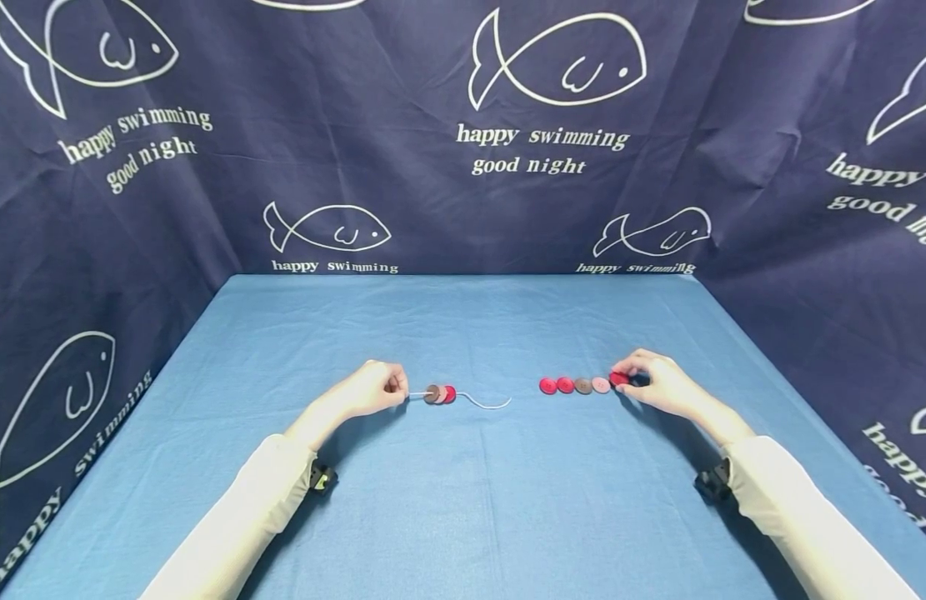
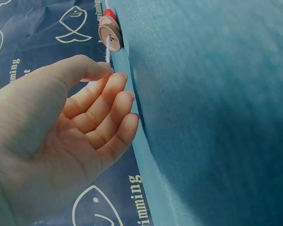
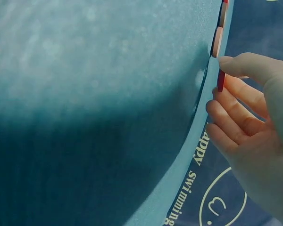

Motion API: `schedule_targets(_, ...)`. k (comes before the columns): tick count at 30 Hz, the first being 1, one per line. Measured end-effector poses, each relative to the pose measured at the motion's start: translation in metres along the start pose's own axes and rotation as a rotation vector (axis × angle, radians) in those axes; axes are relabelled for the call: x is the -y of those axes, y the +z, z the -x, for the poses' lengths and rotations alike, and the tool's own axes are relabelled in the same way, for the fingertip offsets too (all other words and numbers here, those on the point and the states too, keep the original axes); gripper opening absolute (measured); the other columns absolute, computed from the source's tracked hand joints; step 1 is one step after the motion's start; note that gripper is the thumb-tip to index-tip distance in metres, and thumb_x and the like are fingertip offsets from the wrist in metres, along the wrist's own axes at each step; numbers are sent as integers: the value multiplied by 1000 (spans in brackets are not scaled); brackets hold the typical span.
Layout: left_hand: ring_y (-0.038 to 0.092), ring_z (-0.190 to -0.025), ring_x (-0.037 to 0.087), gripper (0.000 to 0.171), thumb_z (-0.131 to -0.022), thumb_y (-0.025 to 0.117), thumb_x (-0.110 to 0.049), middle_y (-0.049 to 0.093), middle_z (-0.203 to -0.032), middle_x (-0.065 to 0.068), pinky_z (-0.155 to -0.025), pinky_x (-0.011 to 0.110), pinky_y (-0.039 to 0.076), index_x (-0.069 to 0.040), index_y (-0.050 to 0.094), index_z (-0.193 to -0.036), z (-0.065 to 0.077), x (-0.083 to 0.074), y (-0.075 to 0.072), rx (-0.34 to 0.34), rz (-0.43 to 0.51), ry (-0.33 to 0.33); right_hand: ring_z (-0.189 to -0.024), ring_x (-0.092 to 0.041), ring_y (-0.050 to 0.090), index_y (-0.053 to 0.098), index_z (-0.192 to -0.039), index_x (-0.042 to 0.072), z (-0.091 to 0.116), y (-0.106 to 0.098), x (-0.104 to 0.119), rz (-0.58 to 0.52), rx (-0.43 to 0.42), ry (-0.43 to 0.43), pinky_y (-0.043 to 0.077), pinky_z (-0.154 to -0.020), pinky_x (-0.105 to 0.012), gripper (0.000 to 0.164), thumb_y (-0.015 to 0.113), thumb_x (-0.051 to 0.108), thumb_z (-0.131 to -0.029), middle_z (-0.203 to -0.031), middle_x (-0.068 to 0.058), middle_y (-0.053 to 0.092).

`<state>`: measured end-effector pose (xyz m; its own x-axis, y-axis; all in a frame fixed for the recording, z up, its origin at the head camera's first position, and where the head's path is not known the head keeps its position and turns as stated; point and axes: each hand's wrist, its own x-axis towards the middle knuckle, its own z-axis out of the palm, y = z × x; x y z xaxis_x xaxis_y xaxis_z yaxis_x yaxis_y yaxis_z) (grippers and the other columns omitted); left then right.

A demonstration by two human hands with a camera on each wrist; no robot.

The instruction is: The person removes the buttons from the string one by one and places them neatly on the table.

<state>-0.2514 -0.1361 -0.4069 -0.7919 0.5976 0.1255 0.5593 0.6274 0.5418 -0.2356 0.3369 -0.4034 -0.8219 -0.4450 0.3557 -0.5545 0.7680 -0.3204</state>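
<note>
My left hand (image 1: 368, 388) pinches a white string (image 1: 487, 406) between thumb and index finger. Threaded on that string, just right of the fingertips, are a brown button (image 2: 110, 37), a pink button and a red button (image 1: 451, 394) close together. Beyond them the string's loose end curves over the cloth. At the right end of a row of buttons, my right hand (image 1: 661, 385) holds a red button (image 3: 221, 81) between thumb and fingers. Left of it lie a pink button (image 1: 601, 385), a grey-brown button (image 1: 583, 386) and two red buttons (image 1: 556, 385).
Blue cloth (image 1: 463, 492) covers the table. Dark blue curtains (image 1: 432, 167) with white fish drawings and lettering stand behind it and along both sides. A small dark device (image 1: 323, 478) sits at the left wrist and another (image 1: 713, 483) at the right wrist.
</note>
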Motion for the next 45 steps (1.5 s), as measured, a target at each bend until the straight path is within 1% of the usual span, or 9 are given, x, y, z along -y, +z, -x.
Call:
schedule_targets(7, 48, -58, 3, 5, -79, 60, -4, 59, -65, -4, -58, 19, 42, -9, 62, -77, 1, -1, 0, -2, 0, 8, -81, -22, 58, 69, -96, 3, 1, 0, 0, 17, 67, 46, 45, -72, -37, 23, 73, 3, -73, -89, -5, 62)
schedule_targets(12, 49, -58, 2, 6, -80, 61, -4, 59, -64, -4, -58, 19, 42, -10, 62, -77, 1, -1, -1, -1, -1, 1, -80, -21, 56, 69, -96, 2, 1, 0, -1, 27, 94, 50, 45, -71, -34, 23, 72, 3, -74, -88, -5, 61)
schedule_targets(18, 49, -57, 2, 5, -80, 61, -5, 60, -64, -5, -58, 19, 42, -10, 62, -78, 1, -2, -1, 4, -5, -6, -79, -21, 54, 69, -96, 1, 2, 1, -1, 27, 107, 53, 45, -71, -35, 22, 72, 3, -74, -88, -6, 61)
schedule_targets(27, 48, -58, 2, 6, -78, 61, -4, 59, -64, -4, -58, 19, 42, -10, 62, -76, 1, -2, -2, -4, -7, 8, -80, -21, 55, 69, -97, 1, 1, 0, -1, 28, 127, 77, 45, -71, -35, 23, 72, 5, -75, -90, -6, 61)
schedule_targets(31, 48, -59, 3, 6, -79, 61, -4, 59, -64, -4, -59, 19, 42, -10, 62, -77, 0, -1, -2, 0, -9, 7, -81, -21, 55, 69, -99, 1, 0, -1, -1, 28, 135, 84, 45, -72, -35, 24, 72, 6, -75, -91, -6, 60)
schedule_targets(36, 49, -59, 3, 7, -80, 61, -4, 59, -64, -5, -59, 19, 43, -11, 62, -77, 0, -2, -2, 2, -10, 0, -81, -21, 55, 68, -101, 0, 0, -2, 0, 32, 134, 77, 45, -72, -36, 27, 72, 6, -76, -92, -7, 61)
schedule_targets(45, 49, -58, 3, 6, -80, 61, -4, 60, -64, -4, -58, 19, 43, -9, 62, -78, 1, -4, -2, 6, 3, -11, -81, -22, 56, 68, -101, 0, 0, -2, 1, 35, 128, 57, 45, -72, -35, 27, 72, 5, -75, -91, -7, 61)
